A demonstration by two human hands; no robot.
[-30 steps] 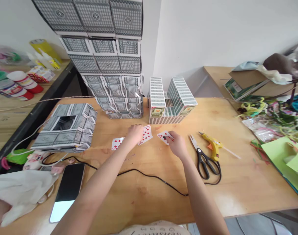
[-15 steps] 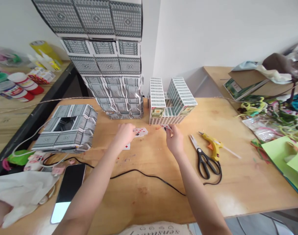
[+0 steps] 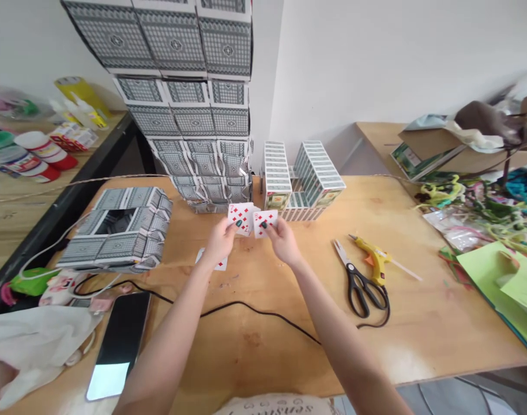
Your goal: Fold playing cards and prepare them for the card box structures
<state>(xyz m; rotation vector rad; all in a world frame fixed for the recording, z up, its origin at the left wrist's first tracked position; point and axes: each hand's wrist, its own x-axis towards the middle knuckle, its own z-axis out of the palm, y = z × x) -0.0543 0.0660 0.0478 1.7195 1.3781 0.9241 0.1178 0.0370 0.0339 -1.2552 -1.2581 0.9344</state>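
My left hand (image 3: 219,242) pinches a few playing cards (image 3: 240,214), the front one a seven of diamonds, thumb on its face. Close beside them, my right hand (image 3: 285,241) grips a red diamond card (image 3: 266,219) the same way. The two sets of cards nearly meet above the table. Partly under my left wrist, more cards (image 3: 221,265) lie on the wood. Just behind the held cards stand a tall tower built of folded cards (image 3: 194,118) and a U-shaped group of green card boxes (image 3: 277,173).
Scissors (image 3: 359,282) and a yellow glue gun (image 3: 378,262) lie to the right, a black cord (image 3: 263,310) crossing in front. A low card-built block (image 3: 116,230) and a phone (image 3: 120,340) are on the left. Green paper (image 3: 497,276) and yarn scraps (image 3: 471,213) cover the far right.
My hands have come together, raising the cards off the table area with their faces turned toward me. The right hand has moved left, away from the boxes; the cards under my left wrist show more.
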